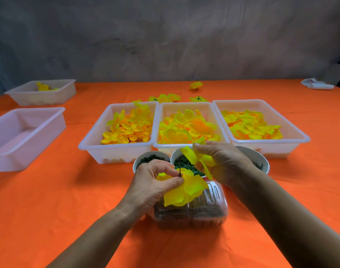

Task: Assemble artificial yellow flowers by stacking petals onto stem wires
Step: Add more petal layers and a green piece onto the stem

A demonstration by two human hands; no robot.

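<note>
Left hand pinches a stem wire with yellow petals stacked on it; at its 2 o'clock, right hand grips a loose petal above the orange bench.

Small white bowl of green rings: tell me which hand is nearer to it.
Right. The right hand hovers at the small white bowl of green rings's right rim; the left hand sits lower left of it.

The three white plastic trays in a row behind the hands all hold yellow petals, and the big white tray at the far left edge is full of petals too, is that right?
Not quite. The head view shows the three white plastic trays holding yellow petals, but the big white tray at the far left edge shows no petals inside.
</note>
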